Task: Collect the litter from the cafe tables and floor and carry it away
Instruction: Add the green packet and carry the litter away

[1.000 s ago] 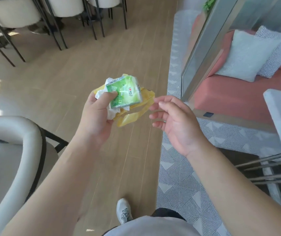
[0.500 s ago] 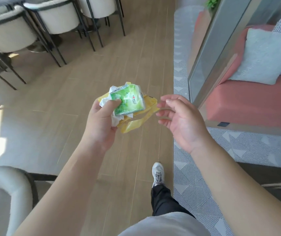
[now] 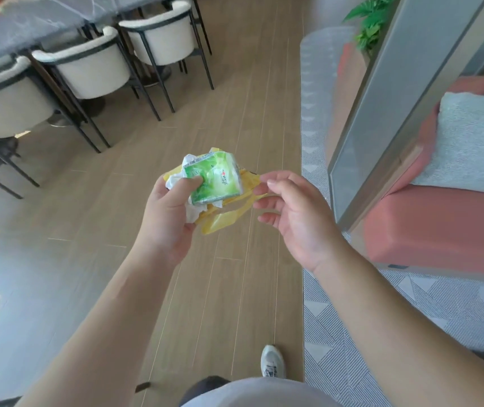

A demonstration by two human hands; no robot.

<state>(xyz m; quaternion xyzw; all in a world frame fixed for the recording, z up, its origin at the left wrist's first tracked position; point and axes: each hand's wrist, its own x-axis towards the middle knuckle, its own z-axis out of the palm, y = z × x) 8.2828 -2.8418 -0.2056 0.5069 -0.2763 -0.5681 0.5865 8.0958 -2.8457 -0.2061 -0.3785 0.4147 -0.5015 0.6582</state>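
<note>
The tissue pack (image 3: 216,179) was green and white, the plastic wrapper (image 3: 223,218) yellow; at three o'clock, the sofa (image 3: 440,227) was coral, the rug (image 3: 411,312) grey-and-white triangles.

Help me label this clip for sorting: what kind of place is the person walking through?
Probably a cafe or lounge seating area: cream armchairs pulled up to grey marble-look tables, and a salmon-pink sofa with cushions behind a partition. The left hand holds collected litter.
</note>
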